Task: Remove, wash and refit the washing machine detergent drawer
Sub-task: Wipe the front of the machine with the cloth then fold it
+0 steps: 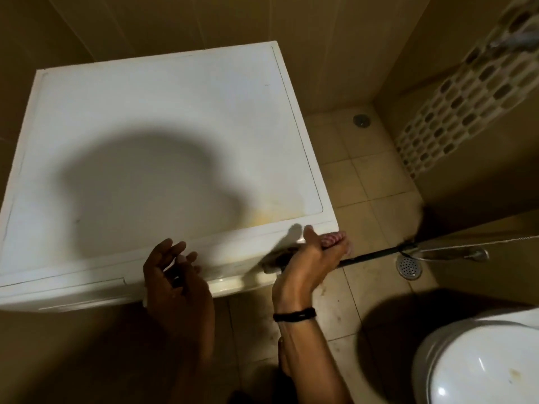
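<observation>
The left hand (175, 275) hovers with its palm turned inward and fingers loosely spread, holding nothing. The right hand (309, 258) lies palm up, thumb raised, fingers curled; any grip is hidden.

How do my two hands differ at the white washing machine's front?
The left hand is open, fingers spread, holding nothing; the right hand is palm-up, its grip curled on what looks like the white detergent drawer. The left is shadowed, the right lit. Both are at the white washing machine's front edge.
</observation>
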